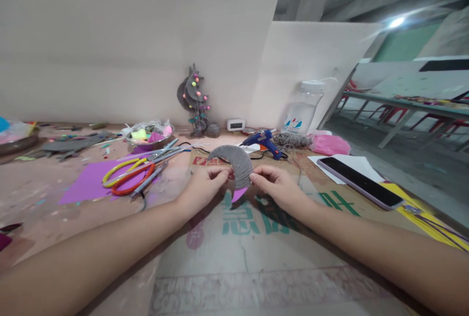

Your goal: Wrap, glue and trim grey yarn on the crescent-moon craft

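A crescent shape (234, 162) wrapped in grey yarn, with a bare pink tip at its lower end, is held up just above the table between both hands. My left hand (207, 185) pinches its inner edge, fingers closed. On the right side, my right hand (274, 184) grips the lower wrapped part, fingers closed as well. A thin grey strand runs from the crescent toward a yarn bundle (289, 140) behind.
A blue glue gun (266, 142), scissors with yellow and orange handles (128, 177) on purple paper (90, 181), a phone (359, 181), a pink bag (330, 145), a plastic jar (304, 108), a bowl of pompoms (150, 137) and a finished crescent ornament (194, 101) surround the cardboard mat (256, 247).
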A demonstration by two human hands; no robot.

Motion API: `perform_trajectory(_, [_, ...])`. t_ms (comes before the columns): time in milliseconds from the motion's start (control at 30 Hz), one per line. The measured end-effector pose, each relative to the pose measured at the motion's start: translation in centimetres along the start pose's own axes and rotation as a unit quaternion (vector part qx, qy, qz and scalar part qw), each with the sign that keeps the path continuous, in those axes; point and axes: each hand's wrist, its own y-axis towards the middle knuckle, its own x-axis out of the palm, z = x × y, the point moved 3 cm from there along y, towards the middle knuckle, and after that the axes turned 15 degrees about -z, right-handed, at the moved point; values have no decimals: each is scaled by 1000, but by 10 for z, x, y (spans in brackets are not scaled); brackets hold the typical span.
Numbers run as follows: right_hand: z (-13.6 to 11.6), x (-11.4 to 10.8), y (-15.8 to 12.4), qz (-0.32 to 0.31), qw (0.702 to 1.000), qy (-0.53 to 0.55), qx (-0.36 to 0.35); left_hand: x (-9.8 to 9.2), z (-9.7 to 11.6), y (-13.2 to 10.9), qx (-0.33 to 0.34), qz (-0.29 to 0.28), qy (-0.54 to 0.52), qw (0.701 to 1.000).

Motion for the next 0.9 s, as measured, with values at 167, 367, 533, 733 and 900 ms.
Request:
perform_trajectory(167, [0, 0, 0, 3, 1000, 0, -14, -1, -7, 1, -28, -43, -25, 998])
perform_trajectory(367, [-1, 1, -1, 1, 1000, 14, -9, 0, -8, 0, -24, -21, -27, 999])
perform_trajectory(533, [0, 3, -1, -16, 1000, 16, -6, 4, 1, -1, -4, -49, -6, 999])
perform_trajectory(733, [1, 2, 0, -40, 998, -35, -24, -1, -2, 1, 4, -21, 76, 997])
perform_trajectory(900, [-5, 6, 1, -60, 990, -121, -28, -3, -3, 0, 5, 15, 74, 997])
